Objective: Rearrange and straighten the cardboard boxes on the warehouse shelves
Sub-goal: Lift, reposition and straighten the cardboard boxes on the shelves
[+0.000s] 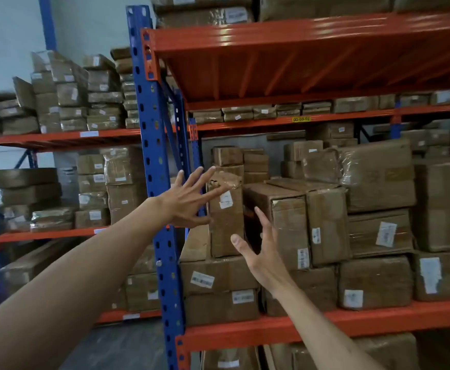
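A tall narrow cardboard box (226, 225) with a torn top corner and a white label stands upright on the stacked boxes at the left end of the middle shelf. My left hand (189, 198) is spread open at the box's left side, its fingers reaching over the upper left edge. In front of the box's lower right corner, my right hand (258, 249) is open with fingers splayed and holds nothing. A wider taped box (288, 222) stands just right of the narrow one, with a dark gap between them.
A blue rack upright (162, 209) rises just left of the box. An orange shelf beam (352, 320) runs below, and an orange deck (298, 62) hangs overhead. Several stacked boxes (378, 279) fill the shelf to the right. More boxes (85, 102) crowd the left rack.
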